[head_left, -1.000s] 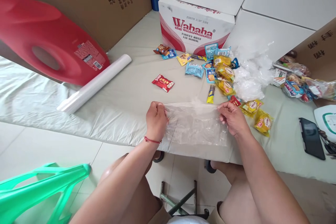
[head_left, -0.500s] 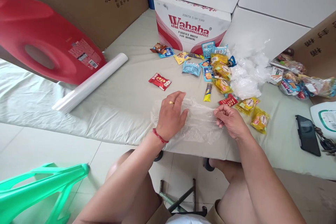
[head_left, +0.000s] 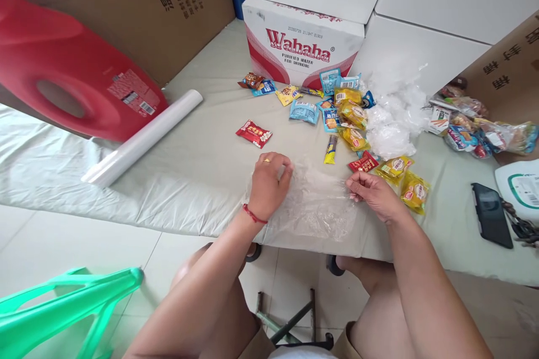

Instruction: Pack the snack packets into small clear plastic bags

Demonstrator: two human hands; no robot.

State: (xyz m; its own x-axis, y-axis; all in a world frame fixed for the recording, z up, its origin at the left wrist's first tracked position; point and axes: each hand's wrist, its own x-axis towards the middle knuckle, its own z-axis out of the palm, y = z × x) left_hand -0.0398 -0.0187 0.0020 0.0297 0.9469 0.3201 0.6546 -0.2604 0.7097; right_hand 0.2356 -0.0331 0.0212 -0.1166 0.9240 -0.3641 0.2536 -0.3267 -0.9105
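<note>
Lying crumpled, clear plastic bag [head_left: 314,207] between hands.

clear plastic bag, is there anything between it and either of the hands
Nothing visible. The left hand rests on the left part of the clear plastic bag, and the right hand pinches its right edge. The nearest snacks, a red packet and a yellow packet, lie on the table just beyond the right hand.
</note>
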